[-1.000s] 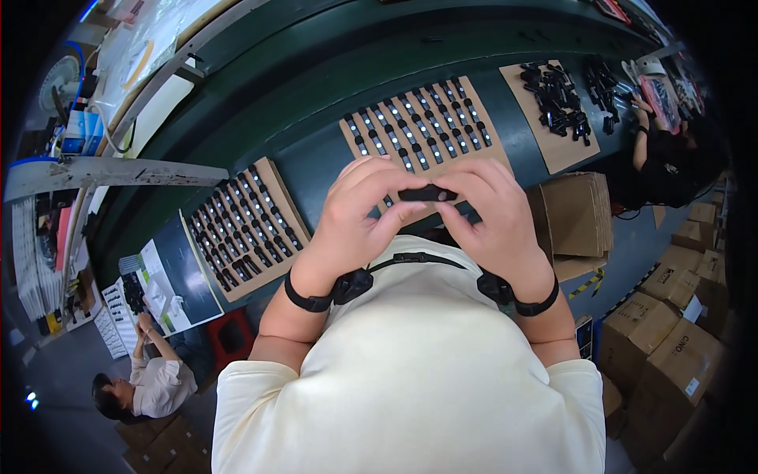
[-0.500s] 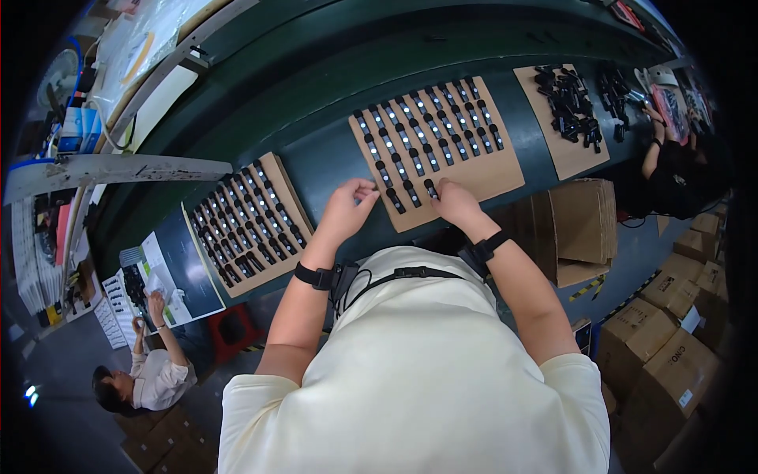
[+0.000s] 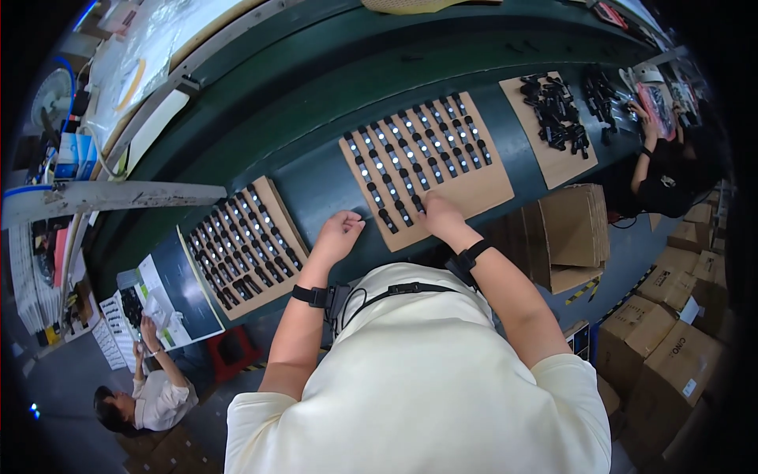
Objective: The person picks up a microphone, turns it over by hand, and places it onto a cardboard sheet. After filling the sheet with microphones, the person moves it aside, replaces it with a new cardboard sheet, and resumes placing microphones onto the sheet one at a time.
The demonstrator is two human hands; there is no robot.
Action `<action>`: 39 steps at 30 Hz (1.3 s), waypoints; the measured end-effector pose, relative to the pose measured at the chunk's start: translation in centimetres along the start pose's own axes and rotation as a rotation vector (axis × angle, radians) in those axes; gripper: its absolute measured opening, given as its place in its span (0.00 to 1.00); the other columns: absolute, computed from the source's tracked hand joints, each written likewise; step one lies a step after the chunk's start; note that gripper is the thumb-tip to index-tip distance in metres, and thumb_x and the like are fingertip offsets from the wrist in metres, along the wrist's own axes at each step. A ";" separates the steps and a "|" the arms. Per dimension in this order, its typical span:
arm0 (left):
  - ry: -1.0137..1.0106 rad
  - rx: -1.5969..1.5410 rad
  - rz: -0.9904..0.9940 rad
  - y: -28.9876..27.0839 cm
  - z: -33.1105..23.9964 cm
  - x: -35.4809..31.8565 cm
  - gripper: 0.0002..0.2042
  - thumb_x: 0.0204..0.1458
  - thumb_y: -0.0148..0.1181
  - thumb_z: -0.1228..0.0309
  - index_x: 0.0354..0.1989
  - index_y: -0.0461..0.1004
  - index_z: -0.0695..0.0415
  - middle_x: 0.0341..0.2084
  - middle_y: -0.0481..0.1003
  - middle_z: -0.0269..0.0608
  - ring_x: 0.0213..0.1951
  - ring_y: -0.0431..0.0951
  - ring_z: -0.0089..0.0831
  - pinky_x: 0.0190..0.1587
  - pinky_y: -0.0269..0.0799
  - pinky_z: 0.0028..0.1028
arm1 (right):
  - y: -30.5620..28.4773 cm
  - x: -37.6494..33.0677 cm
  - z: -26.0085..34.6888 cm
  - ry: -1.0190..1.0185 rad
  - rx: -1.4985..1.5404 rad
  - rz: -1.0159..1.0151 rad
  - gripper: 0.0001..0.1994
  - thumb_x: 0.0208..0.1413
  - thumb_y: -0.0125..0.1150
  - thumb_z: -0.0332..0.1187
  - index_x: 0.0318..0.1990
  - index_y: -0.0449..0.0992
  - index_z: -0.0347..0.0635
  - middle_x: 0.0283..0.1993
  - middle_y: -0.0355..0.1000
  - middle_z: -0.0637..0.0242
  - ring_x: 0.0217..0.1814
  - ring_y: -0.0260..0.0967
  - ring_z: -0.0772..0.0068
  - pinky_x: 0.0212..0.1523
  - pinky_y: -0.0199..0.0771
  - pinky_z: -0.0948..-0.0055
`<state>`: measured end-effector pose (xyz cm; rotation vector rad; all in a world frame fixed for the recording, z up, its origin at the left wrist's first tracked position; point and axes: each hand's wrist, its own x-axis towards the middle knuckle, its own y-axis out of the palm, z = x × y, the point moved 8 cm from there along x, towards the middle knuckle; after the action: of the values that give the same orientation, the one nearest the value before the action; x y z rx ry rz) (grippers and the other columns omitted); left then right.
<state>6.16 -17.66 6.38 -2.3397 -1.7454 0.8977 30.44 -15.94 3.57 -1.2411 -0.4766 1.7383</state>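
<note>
Rows of small black-and-grey devices (image 3: 409, 150), resembling clip-on microphones, each with a bright white dot, lie on a brown cardboard sheet (image 3: 482, 188) at the middle of the bench. At the sheet's near edge my right hand (image 3: 442, 216) is closed, its fingertips pinching one such device (image 3: 419, 203) at the near end of a row. My left hand (image 3: 338, 237) hovers just left of the sheet, thumb and fingers brought together. A small dark spot shows at its fingertips, too small to name.
Left of me, another cardboard sheet (image 3: 296, 229) carries more rows of devices. Loose black pieces (image 3: 554, 110) are heaped on a sheet to the right. Cardboard boxes (image 3: 575, 229) stand below the bench edge. Co-workers (image 3: 162, 401) sit at both ends; a metal post (image 3: 118, 193) rises at left.
My right hand has moved left and slightly down with its device, now at the near end of a row. My left hand has dropped lower, its fingers drawn closer together. The view has shifted slightly.
</note>
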 end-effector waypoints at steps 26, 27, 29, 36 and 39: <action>-0.145 -0.080 -0.641 -2.0 3.0 -2.0 0.08 0.56 0.58 0.72 0.38 0.75 0.65 0.28 0.78 0.39 0.30 0.76 0.23 0.37 0.72 0.24 | -22.5 12.6 -13.8 -0.286 0.012 -0.276 0.06 0.52 0.56 0.31 0.34 0.77 0.42 0.36 0.75 0.56 0.40 0.73 0.51 0.39 0.75 0.60; -0.146 -0.093 -0.701 -2.0 2.4 -2.6 0.08 0.56 0.58 0.72 0.38 0.75 0.65 0.27 0.78 0.39 0.30 0.76 0.23 0.36 0.72 0.23 | -23.2 14.1 -13.7 -0.318 -0.004 -0.279 0.06 0.52 0.55 0.31 0.35 0.77 0.43 0.36 0.75 0.56 0.40 0.73 0.51 0.40 0.74 0.60; -0.187 -0.089 -0.753 -1.6 0.8 -4.3 0.07 0.56 0.58 0.73 0.38 0.75 0.65 0.27 0.78 0.38 0.30 0.75 0.22 0.36 0.71 0.23 | -23.3 16.6 -11.9 -0.404 -0.018 -0.252 0.06 0.52 0.55 0.31 0.35 0.76 0.43 0.37 0.75 0.56 0.41 0.73 0.51 0.41 0.74 0.60; -0.242 -0.105 -0.886 1.9 -3.9 -8.4 0.06 0.56 0.58 0.74 0.37 0.75 0.64 0.27 0.77 0.39 0.29 0.74 0.23 0.35 0.71 0.24 | -21.4 23.9 0.0 -0.723 -0.145 -0.219 0.07 0.52 0.56 0.31 0.38 0.76 0.43 0.40 0.74 0.56 0.44 0.72 0.53 0.43 0.73 0.59; -0.288 0.002 -0.880 3.3 -5.6 -10.3 0.05 0.55 0.58 0.75 0.37 0.75 0.63 0.29 0.76 0.40 0.30 0.74 0.26 0.37 0.71 0.26 | -19.0 26.5 5.4 -0.807 -0.214 -0.191 0.08 0.53 0.56 0.32 0.39 0.76 0.43 0.42 0.75 0.56 0.46 0.72 0.53 0.44 0.73 0.59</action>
<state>9.94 -26.56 13.83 -1.1972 -2.5091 1.0461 32.36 16.94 5.62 -0.5479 -1.2282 2.0069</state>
